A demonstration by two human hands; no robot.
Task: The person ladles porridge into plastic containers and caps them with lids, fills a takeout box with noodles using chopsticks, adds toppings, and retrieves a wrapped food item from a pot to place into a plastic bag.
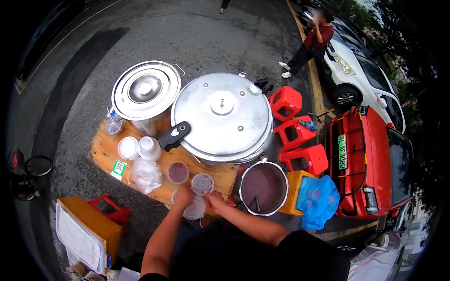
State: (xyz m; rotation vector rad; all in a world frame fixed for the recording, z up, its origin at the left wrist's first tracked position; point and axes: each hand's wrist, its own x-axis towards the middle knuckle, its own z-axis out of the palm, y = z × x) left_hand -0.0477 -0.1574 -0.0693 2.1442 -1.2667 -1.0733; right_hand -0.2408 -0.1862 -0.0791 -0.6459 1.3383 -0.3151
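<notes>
Your left hand (183, 195) and right hand (215, 200) were curled beside the plastic cup (202, 183); grip undeterminable. Judged light, flexible, spill-prone; best held below the rim.

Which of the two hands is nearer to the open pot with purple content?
Right. The right hand is left of the open pot; the left hand is farther left.

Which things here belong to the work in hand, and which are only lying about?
Belonging, I judge:
- pale tub near left hand and right hand
- tub of purplish food
- stacked white tubs
- open pot, utensil inside

Lying about, seemingly:
- red stools
- blue plastic bag
</notes>
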